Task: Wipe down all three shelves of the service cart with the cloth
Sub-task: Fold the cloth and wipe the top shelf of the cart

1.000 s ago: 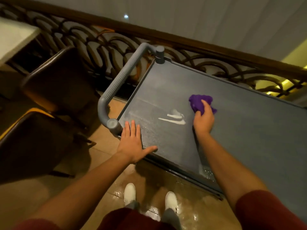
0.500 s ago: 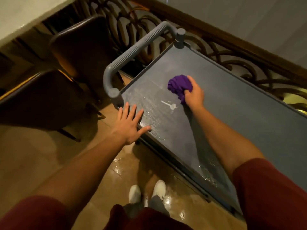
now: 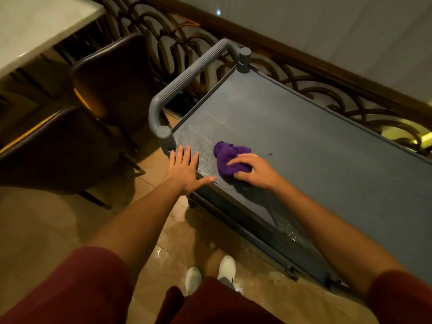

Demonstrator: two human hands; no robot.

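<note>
The grey service cart's top shelf (image 3: pixel 315 146) fills the right half of the view, with wet streaks near its front left corner. A bunched purple cloth (image 3: pixel 228 157) lies on that wet patch. My right hand (image 3: pixel 253 170) presses down on the cloth, fingers curled over it. My left hand (image 3: pixel 184 169) rests flat on the shelf's front left edge, fingers spread, beside the handle post. The two lower shelves are hidden under the top one.
The cart's grey push handle (image 3: pixel 187 76) arches off its left end. Two dark chairs (image 3: pixel 109 80) and a pale table (image 3: pixel 35 26) stand to the left. An ornate railing (image 3: pixel 315 73) runs behind the cart. My white shoes (image 3: pixel 210 274) stand on the tiled floor.
My right hand has dragged the cloth from the shelf's middle toward its front left corner, and the white smear is gone. My left hand stayed on the edge.
</note>
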